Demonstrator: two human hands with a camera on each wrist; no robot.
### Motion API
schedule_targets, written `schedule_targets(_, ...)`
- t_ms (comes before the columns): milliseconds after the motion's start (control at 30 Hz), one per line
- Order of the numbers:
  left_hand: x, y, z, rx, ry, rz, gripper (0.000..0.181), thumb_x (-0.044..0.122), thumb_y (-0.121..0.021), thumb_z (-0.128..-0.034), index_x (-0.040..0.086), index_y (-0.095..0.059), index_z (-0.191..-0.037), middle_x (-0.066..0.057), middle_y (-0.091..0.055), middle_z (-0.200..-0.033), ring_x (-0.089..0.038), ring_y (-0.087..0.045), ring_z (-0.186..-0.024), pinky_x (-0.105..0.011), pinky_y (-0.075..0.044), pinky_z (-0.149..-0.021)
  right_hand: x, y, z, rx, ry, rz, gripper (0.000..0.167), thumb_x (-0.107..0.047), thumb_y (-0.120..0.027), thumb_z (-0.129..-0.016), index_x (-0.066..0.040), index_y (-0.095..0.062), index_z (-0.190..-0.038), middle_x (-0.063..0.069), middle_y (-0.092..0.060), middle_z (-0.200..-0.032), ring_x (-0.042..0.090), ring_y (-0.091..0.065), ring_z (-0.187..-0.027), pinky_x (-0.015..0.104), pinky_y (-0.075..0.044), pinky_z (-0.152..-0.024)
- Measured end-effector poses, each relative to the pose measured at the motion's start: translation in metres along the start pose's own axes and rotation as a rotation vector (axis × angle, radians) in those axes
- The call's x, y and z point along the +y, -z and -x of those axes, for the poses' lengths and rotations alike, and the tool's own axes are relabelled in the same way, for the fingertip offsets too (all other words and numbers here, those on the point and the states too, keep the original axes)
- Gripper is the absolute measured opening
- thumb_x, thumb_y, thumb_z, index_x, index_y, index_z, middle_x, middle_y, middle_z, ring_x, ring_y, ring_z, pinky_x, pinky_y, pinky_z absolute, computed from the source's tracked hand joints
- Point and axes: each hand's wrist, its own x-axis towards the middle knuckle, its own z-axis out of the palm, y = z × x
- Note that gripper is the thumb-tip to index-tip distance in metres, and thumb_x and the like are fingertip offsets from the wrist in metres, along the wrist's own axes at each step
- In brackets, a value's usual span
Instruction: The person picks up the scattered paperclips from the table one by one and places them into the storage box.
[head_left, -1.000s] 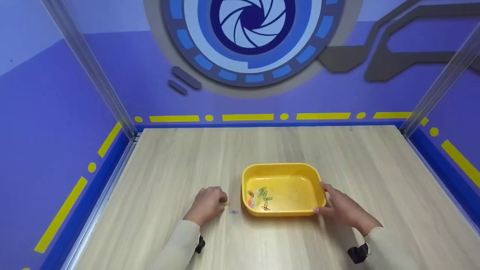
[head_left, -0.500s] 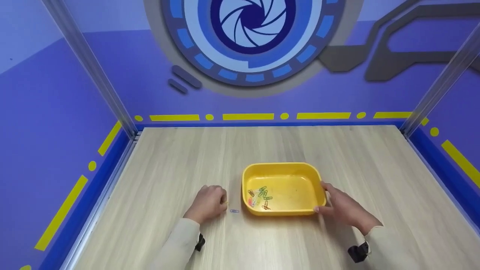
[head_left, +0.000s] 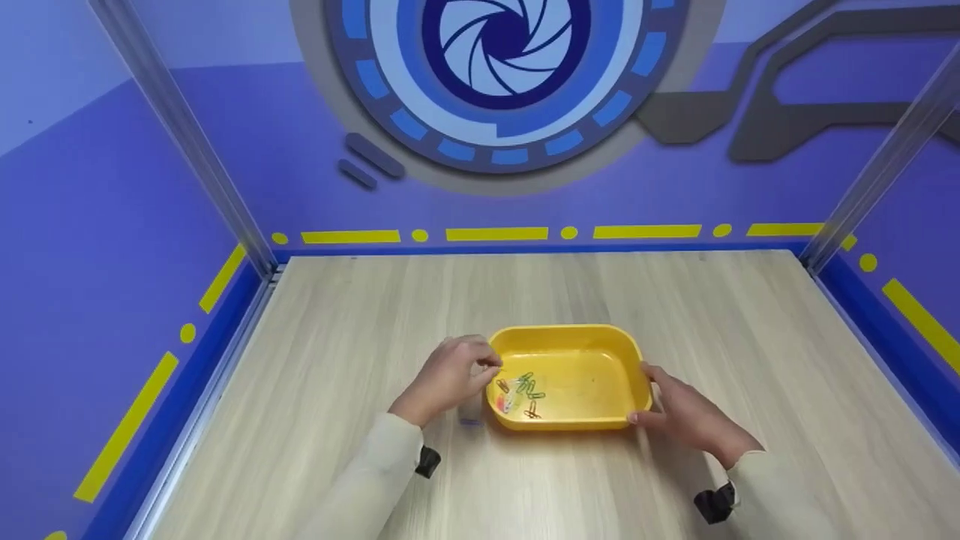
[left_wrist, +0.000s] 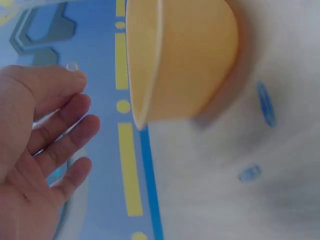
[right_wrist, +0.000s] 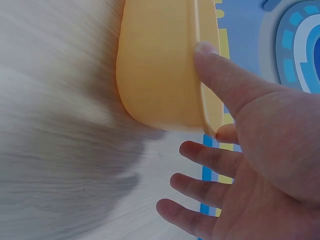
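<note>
In the head view a yellow plastic basin [head_left: 592,386] stands on the table, with several colored paper clips [head_left: 531,388] lying in its left part. My left hand [head_left: 454,375] is at the basin's left rim and pinches a small paper clip [left_wrist: 72,66] between thumb and fingertip; only its loop shows. My right hand [head_left: 694,412] holds the basin's right end by the rim, thumb [right_wrist: 212,57] and index finger on it, the other fingers spread off it. A blue paper clip [left_wrist: 266,104] lies on the table beside the basin, with a second blue clip [left_wrist: 250,173] near it.
The wooden table [head_left: 360,315] is enclosed by blue-purple panels [head_left: 247,150] at the back and sides. Metal posts [head_left: 187,142] stand at the back corners. Black wrist straps [head_left: 427,461] are on both sleeves.
My left hand has risen from the table with the paper clip and moved right and away from me to the basin's left rim. The right hand and basin stay in place.
</note>
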Motion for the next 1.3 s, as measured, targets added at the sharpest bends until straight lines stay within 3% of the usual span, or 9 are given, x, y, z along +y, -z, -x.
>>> schedule_targets(167, 0.003, -0.002, -0.001, -0.042, -0.002, 0.104, 0.02, 0.024, -0.061, -0.0949, 0.017, -0.072, -0.109, 0.005, -0.066, -0.103, -0.015, -0.063, -0.099, -0.03, -0.051, -0.09, 0.0, 0.0, -0.001, 0.003, 0.024, 0.009, 0.089, -0.043, -0.073, -0.082, -0.006, -0.028, -0.149, 0.022, -0.042, -0.148, 0.042, -0.039, -0.136, 0.061, -0.031, -0.109)
schedule_targets(333, -0.002, -0.006, 0.002, -0.016, 0.022, 0.092, 0.018, 0.023, -0.061, -0.0943, 0.017, -0.072, -0.107, 0.006, -0.065, -0.102, -0.012, -0.062, -0.097, -0.03, -0.051, -0.09, 0.001, 0.003, 0.001, -0.008, -0.009, 0.016, 0.09, -0.046, -0.073, -0.081, -0.008, -0.027, -0.149, 0.023, -0.041, -0.148, 0.043, -0.039, -0.135, 0.062, -0.031, -0.108)
schedule_targets(733, -0.021, -0.011, 0.019, -0.026, 0.084, 0.12, 0.017, 0.023, -0.065, -0.0916, 0.017, -0.072, -0.106, 0.007, -0.065, -0.1, -0.017, -0.062, -0.096, -0.03, -0.05, -0.085, 0.0, 0.005, 0.001, -0.008, 0.014, 0.042, 0.09, -0.048, -0.072, -0.081, -0.007, -0.028, -0.148, 0.026, -0.044, -0.145, 0.044, -0.045, -0.13, 0.062, -0.035, -0.105)
schedule_targets(1000, -0.032, -0.016, 0.033, -0.037, 0.122, 0.081, 0.018, 0.019, -0.069, -0.0873, 0.015, -0.072, -0.105, 0.003, -0.067, -0.099, -0.019, -0.062, -0.094, -0.033, -0.05, -0.084, -0.001, 0.005, -0.001, -0.029, -0.009, 0.034, 0.092, -0.048, -0.072, -0.081, -0.006, -0.027, -0.15, 0.022, -0.037, -0.151, 0.045, -0.037, -0.136, 0.062, -0.031, -0.108)
schedule_targets(1300, -0.042, -0.027, 0.041, -0.097, 0.156, 0.017, 0.018, 0.018, -0.071, -0.084, 0.015, -0.074, -0.102, 0.004, -0.068, -0.099, -0.019, -0.063, -0.094, -0.038, -0.048, -0.088, -0.004, 0.007, -0.002, -0.013, 0.009, 0.084, 0.09, -0.047, -0.074, -0.08, -0.004, -0.031, -0.146, 0.026, -0.045, -0.143, 0.044, -0.044, -0.131, 0.061, -0.035, -0.105)
